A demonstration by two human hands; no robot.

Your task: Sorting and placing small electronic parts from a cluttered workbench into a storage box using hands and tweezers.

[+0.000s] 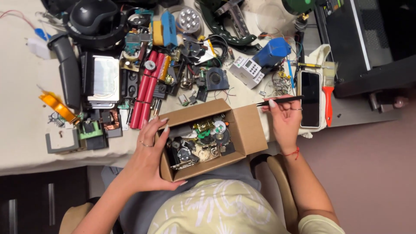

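While left hand (147, 158) steadies box (208, 138) — right hand (284, 117) grips tweezers (279, 101).

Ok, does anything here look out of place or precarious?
The cardboard box of small parts hangs over the table edge above the lap, steadied by the left hand. The phone lies on a cloth at the table's edge. The right hand holds black tweezers. Loose electronics cover the tabletop; nothing looks spilled.
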